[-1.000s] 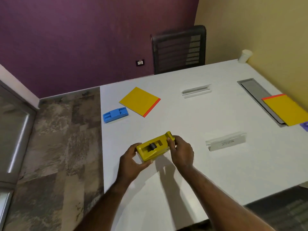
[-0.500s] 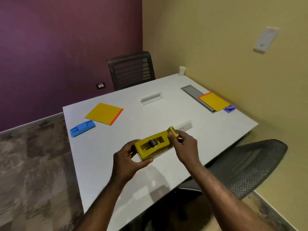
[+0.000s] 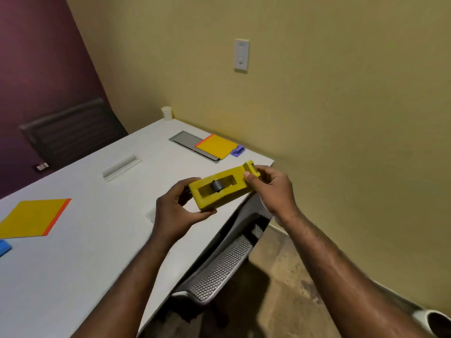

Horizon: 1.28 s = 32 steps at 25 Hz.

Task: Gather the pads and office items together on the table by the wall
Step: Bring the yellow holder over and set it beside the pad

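Both hands carry a yellow tape dispenser [image 3: 220, 189] above the white table [image 3: 97, 240], near its right edge. My left hand [image 3: 177, 211] grips the dispenser's near end, my right hand [image 3: 271, 185] pinches its far cutter end. By the yellow wall lies a yellow pad with an orange edge [image 3: 216, 146] partly on a grey panel [image 3: 185, 140], with a small purple item [image 3: 238, 151] touching its right side. A second yellow pad [image 3: 31, 218] lies at the left, and a blue item [image 3: 3, 247] is cut off at the left edge.
A clear plastic holder [image 3: 122, 167] lies mid-table. A white cup [image 3: 167, 112] stands in the far corner. A grey mesh chair [image 3: 227, 259] is tucked under the table's right edge, a dark chair [image 3: 70, 132] at the far end. A switch plate [image 3: 241, 54] is on the wall.
The view has swung right toward the yellow wall. Both hands have carried the tape dispenser up off the table and rightward, closer to the pad and purple item by the wall.
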Each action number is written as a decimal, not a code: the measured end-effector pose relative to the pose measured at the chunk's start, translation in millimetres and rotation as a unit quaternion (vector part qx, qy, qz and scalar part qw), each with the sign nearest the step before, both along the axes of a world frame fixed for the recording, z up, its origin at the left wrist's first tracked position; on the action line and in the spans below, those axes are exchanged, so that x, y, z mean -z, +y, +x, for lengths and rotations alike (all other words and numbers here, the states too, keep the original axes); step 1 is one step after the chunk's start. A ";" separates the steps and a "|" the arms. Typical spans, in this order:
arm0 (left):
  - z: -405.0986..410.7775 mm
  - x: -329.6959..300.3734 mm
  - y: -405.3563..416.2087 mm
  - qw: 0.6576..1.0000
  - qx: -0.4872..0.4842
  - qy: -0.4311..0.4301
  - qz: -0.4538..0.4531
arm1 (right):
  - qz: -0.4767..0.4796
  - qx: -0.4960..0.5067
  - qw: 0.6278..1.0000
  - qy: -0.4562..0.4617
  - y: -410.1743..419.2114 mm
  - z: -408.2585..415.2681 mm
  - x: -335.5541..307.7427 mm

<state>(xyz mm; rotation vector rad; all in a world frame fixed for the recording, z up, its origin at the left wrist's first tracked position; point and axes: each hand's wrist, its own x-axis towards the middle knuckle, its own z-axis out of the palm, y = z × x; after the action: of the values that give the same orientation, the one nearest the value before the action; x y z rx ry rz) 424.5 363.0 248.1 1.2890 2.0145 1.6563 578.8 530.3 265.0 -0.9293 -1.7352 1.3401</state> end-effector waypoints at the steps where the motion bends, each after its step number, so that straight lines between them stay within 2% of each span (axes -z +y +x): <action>1: 11.4 -1.0 21.7 1.000 0.001 0.002 0.004 | -0.015 -0.003 1.000 0.007 20.7 12.6 -0.9; 5: 56.0 2.2 108.9 1.000 0.012 -0.005 0.014 | -0.053 -0.002 0.998 0.014 104.3 63.7 -0.9; 8: 74.8 6.7 160.1 1.000 0.026 -0.014 0.008 | -0.116 0.000 0.991 0.063 153.5 91.1 -1.1; 13: 78.1 16.2 228.2 0.999 0.036 0.001 -0.011 | -0.167 0.002 0.983 0.081 215.0 100.9 11.8; 23: 1.0 64.4 323.4 0.998 -0.011 -0.038 -0.053 | -0.234 -0.020 0.971 0.052 318.6 6.4 64.9; 32: -51.6 107.2 377.0 0.988 -0.078 -0.090 -0.096 | -0.242 -0.086 0.966 -0.013 389.0 -76.8 105.3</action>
<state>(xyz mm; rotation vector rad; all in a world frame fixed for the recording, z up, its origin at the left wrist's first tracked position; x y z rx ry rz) 372.8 739.9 141.0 0.9052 2.1477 1.5349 501.9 919.3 159.7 -1.0764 -1.5621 1.9277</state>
